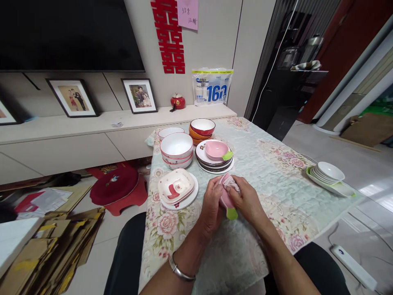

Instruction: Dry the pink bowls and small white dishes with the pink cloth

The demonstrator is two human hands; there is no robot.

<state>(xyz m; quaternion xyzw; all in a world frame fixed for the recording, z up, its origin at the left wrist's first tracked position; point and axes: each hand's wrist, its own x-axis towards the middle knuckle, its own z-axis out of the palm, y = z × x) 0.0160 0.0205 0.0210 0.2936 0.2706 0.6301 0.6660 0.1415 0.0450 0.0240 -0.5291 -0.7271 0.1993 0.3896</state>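
Above the near part of the table, my left hand point(212, 203) grips a small pink bowl point(227, 200) with a green leaf-shaped handle pointing toward me. My right hand point(247, 200) is closed around a whitish wipe point(231, 183) and presses it against the bowl's inside. A second pink leaf-handled bowl point(216, 149) rests on a stack of dark-rimmed plates point(215, 167) just beyond my hands. To the left, a cream cartoon-print dish point(176, 186) sits on a white plate point(194, 196). Fingers hide part of the held bowl.
White red-rimmed bowls point(176, 145) and red and orange bowls point(202, 128) are stacked farther back. Small white bowls point(330, 171) sit on a green-edged dish point(345, 189) near the table's right edge. A floral cloth point(245, 135) covers the table. A red stool point(115, 186) stands left.
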